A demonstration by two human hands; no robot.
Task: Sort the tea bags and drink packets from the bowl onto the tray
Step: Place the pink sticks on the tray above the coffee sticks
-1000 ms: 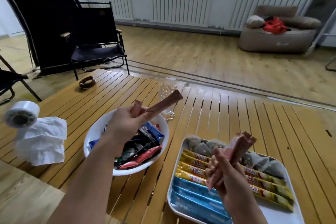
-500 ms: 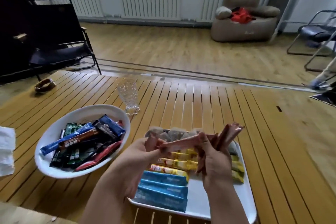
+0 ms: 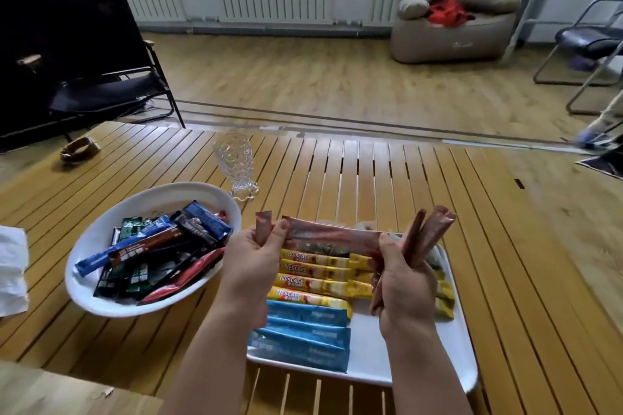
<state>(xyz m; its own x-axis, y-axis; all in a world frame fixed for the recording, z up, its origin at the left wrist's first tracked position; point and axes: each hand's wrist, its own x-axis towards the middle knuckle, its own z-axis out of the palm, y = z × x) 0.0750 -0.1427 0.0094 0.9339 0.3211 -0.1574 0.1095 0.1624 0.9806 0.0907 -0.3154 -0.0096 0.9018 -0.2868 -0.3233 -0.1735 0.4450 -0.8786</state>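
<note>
Brown stick [image 3: 337,236] spans crosswise between hands; left hand [image 3: 254,263] pinches end, right hand [image 3: 403,283] clutches bundle [image 3: 429,232]; tray [image 3: 455,340] directly below.

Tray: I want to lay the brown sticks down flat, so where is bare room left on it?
The tray is bare along its near right part, right of the blue packets and below the yellow packets. The left and far parts are crowded. Both the left hand and right hand hold brown sticks.
</note>
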